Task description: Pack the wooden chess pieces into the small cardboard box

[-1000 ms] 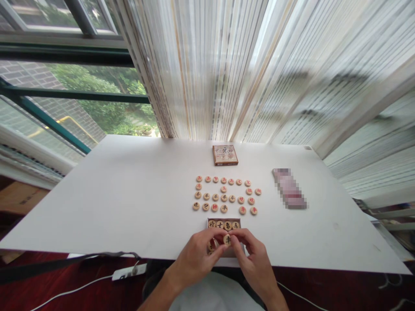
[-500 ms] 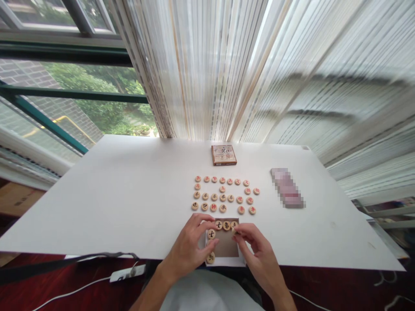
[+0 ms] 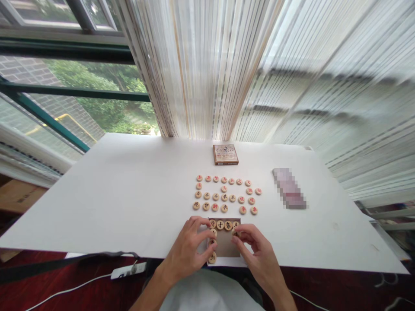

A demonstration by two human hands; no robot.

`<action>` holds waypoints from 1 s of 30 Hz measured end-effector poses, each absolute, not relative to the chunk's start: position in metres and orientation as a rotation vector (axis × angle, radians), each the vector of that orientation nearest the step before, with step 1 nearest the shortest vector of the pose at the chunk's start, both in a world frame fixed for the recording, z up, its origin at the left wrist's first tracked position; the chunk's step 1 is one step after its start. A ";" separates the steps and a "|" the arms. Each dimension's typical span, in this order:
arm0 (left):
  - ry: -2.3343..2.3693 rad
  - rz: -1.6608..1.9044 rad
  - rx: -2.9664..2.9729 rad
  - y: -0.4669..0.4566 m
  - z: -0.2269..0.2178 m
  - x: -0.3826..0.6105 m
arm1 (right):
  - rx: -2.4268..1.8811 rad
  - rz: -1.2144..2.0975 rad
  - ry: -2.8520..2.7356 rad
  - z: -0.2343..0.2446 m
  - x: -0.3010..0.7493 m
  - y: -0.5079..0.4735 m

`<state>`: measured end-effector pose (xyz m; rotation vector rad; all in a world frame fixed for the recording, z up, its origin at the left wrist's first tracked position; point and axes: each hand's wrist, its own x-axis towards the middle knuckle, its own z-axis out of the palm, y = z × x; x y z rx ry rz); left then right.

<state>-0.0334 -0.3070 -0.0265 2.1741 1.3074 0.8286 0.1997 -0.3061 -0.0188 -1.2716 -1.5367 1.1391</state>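
A shallow box (image 3: pixel 227 260) at the table's near edge has round wooden Chinese chess pieces with black characters along its far and left sides. My left hand (image 3: pixel 188 245) curves over the left wall, thumb and fingers apart, fingertips touching the pieces in the left column. Between thumb and fingers, my right hand (image 3: pixel 261 250) pinches a chess piece (image 3: pixel 235 233) at the box's right side, just below the far row. Beyond the box, red and black chess pieces (image 3: pixel 224 197) lie face up in several rows.
A flat printed box lid (image 3: pixel 226 154) lies farther back on the white table (image 3: pixel 129 194). To the right is a blurred-out pinkish stack (image 3: pixel 289 188). Strip curtains (image 3: pixel 207 73) hang behind the table; a white power strip (image 3: pixel 129 271) is below the front edge at left.
My left thumb and fingers have shifted, uncovering a piece in the box's far left corner. My right hand still pinches its piece at about the same spot. The view has shifted slightly.
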 end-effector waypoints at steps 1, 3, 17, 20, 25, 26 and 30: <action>1.311 0.835 2.182 -0.307 -0.027 -0.034 | -1.273 1.122 -1.568 -0.017 0.198 -0.306; 1.314 0.839 2.204 -0.308 -0.029 -0.034 | -1.264 1.088 -1.628 -0.014 0.193 -0.306; 1.323 0.845 2.196 -0.308 -0.037 -0.033 | -1.331 1.180 -1.765 -0.021 0.171 -0.307; 1.322 0.835 2.205 -0.308 -0.037 -0.033 | -1.364 1.141 -1.819 -0.019 0.170 -0.308; 1.330 0.797 2.253 -0.308 -0.036 -0.034 | -1.457 1.024 -1.838 -0.027 0.170 -0.308; 1.332 0.792 2.263 -0.308 -0.036 -0.033 | -1.477 1.003 -1.834 -0.029 0.170 -0.308; 1.343 0.795 2.280 -0.308 -0.037 -0.034 | -1.546 0.934 -1.832 -0.036 0.169 -0.309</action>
